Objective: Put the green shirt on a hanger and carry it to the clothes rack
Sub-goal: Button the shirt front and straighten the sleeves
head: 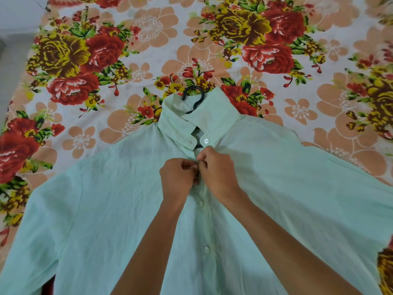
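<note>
A pale green shirt (127, 209) lies front-up and spread wide on a bed covered by a floral bedsheet (148, 28), its collar pointing toward the bed's far edge and its sleeves reaching out to the left and right edges. A black hanger (194, 99) is already inside it: the hook pokes out through the open collar, and a dark sliver of the hanger shows at the neck opening. The top collar button (206, 141) is undone.

Just below that, both hands meet at the placket. The left hand (177, 177) and right hand (217, 171) touch each other, fingers curled and pinching the two front edges together, apparently working a button through its hole; the button itself is hidden under the fingers. Fastening it likely keeps the shirt from sliding off the hanger when lifted. Lower buttons look closed. No clothes rack is in view.
</note>
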